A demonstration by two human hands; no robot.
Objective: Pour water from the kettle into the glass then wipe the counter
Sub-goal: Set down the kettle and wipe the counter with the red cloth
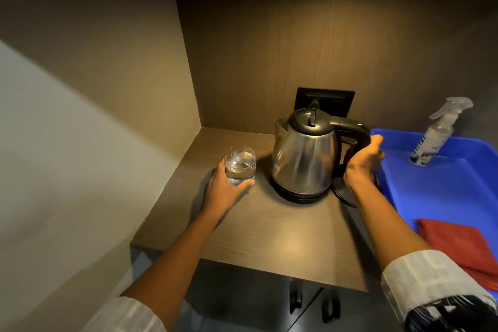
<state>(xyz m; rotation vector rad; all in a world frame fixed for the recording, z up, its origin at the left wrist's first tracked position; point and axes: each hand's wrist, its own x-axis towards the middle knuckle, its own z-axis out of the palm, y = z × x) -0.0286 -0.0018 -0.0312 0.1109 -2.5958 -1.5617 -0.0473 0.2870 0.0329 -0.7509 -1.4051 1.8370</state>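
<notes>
We look down on a brown wood-grain counter [269, 232] set into a corner. Our left hand [229, 186] is wrapped around a clear glass [239, 164], fingers curled on its lower half, and the glass holds water up to well above its middle; it stands on the counter just left of the kettle. Our right hand [363, 159] is closed around the black handle of the steel kettle [304, 153], which sits upright on its black base (lid shut, spout turned to the left, toward the glass). A black cord [342, 197] loops on the counter behind our right wrist, and a dark wall socket [326, 101] shows on the back panel above the kettle's lid.

To the right lies a blue tray [431, 191], its near edge touching the area beside our right hand. In it a clear spray bottle [439, 135] stands at the far end, and a folded red cloth [466, 248] lies at the near end, well apart from the bottle. Pale sleeves cover both forearms near the bottom edge.
</notes>
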